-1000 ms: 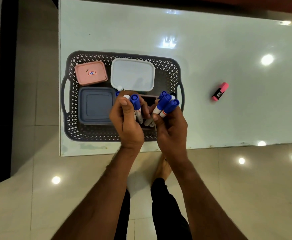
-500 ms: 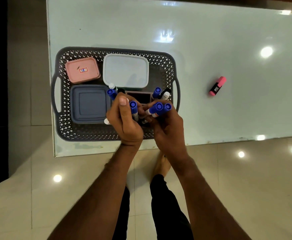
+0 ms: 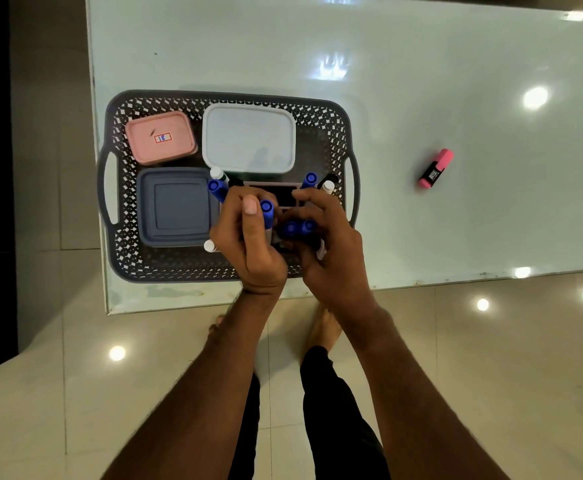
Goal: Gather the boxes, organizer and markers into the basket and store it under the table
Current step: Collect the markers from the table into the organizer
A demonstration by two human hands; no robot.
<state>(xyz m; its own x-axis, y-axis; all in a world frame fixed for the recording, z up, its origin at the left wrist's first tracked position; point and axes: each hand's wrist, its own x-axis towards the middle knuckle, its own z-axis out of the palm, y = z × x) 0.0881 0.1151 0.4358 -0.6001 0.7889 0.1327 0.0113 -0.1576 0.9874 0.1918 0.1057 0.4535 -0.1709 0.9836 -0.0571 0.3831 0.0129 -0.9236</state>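
A grey perforated basket sits near the table's front left corner. Inside lie a pink box, a white box and a grey box. The dark organizer stands at the basket's right, with several blue- and white-capped markers upright in it. My left hand grips a blue-capped marker over the organizer. My right hand holds two blue-capped markers low in the organizer. A pink highlighter lies on the table to the right of the basket.
The white glossy table ends at a front edge just below the basket. Beige floor tiles and my two bare feet show below it. A dark strip runs along the far left.
Both hands have moved down into the organizer with their markers; the right hand's markers now sit lower between its fingers.
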